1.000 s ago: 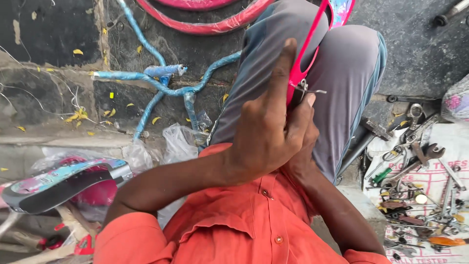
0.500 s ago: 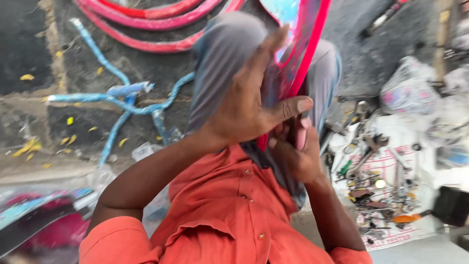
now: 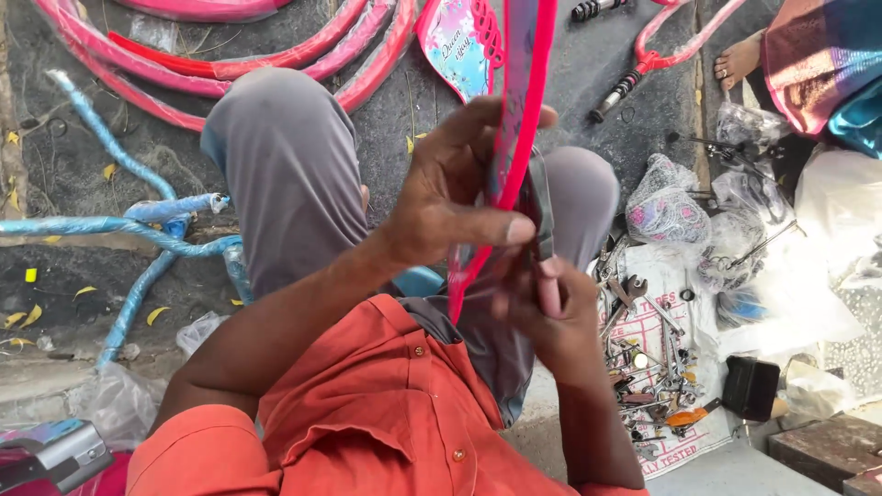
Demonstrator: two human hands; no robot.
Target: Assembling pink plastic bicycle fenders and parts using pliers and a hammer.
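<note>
A long, narrow red and pink mudguard stands upright in front of my chest, between my knees in grey trousers. My left hand is closed round its middle, thumb pressed along the edge. My right hand sits just below and grips the lower end, where a dark piece of wrapping clings to the strip. What the right fingers pinch there is partly hidden.
A blue plastic-wrapped bicycle frame lies at the left and red tyres at the top. Several spanners and small tools lie on a cloth at the right, beside plastic bags and a black box. Another person's foot is at top right.
The view has swung right and down. Both hands with the mudguard now sit lower in view, and my left thumb has closed over the strip.
</note>
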